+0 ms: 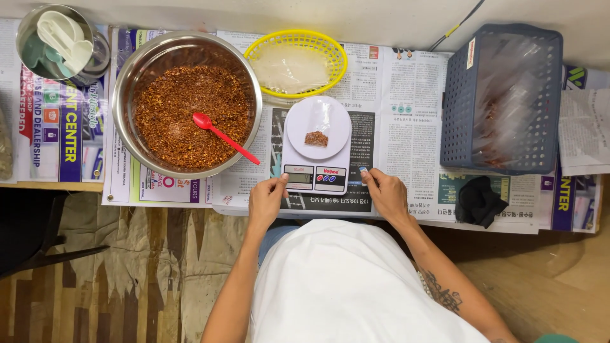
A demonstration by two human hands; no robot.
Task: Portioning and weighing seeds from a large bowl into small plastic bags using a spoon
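While a small clear bag [318, 129] with a little red-brown flake lies on the white kitchen scale [316, 147], the left hand [265, 202] and right hand [385, 194] rest loosely open at its front corners, gripping nothing, near the steel bowl [185, 103].

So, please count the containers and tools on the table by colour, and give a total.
Silver: 2, steel bowl and metal cup
Yellow: 1, basket
Blue-grey: 1, crate
White: 1, kitchen scale
Red: 1, spoon
Total: 6
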